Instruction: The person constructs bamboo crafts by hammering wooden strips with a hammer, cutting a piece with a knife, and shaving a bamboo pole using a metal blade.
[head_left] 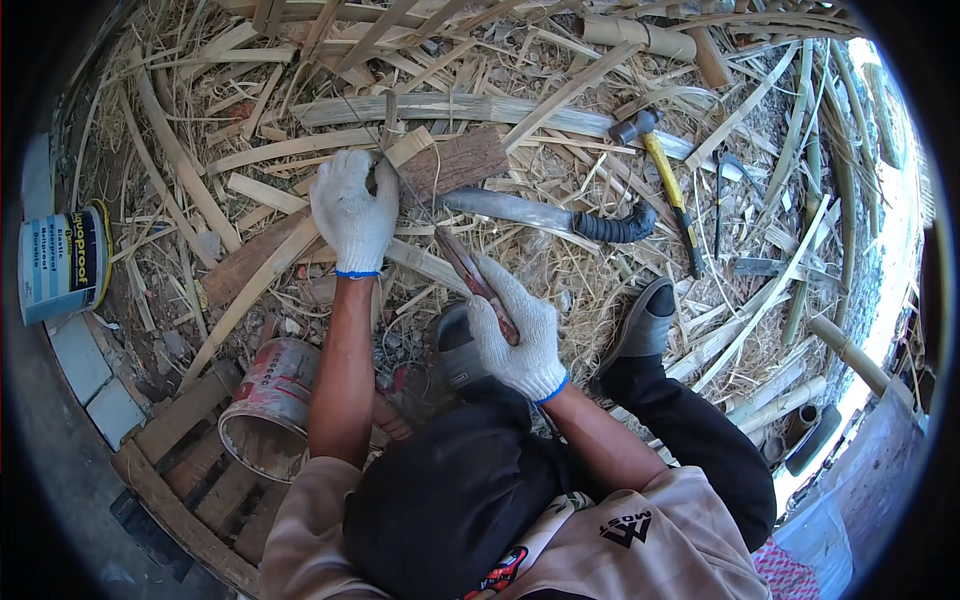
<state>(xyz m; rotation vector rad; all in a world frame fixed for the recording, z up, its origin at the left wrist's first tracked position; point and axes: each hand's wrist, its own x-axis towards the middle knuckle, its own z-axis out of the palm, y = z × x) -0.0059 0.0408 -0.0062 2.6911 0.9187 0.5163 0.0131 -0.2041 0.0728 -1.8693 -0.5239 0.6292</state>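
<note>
the machete (pixel 555 217) lies between the right hand (pixel 525 340) and the hammer (pixel 667 185)

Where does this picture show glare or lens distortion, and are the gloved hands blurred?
In the head view, glare bleaches the ground strip toward the right rim; in the head view, fisheye distortion curves the row of pale tiles at left; in the head view, the gloved left hand and gloved right hand show no obvious motion blur.

White knitted gloves (pixel 350 220) have blue edges (pixel 357 274) — the slim handheld tool (pixel 472 272) is reddish-brown, the long-handled hammer (pixel 671 185) yellow and black.
</note>
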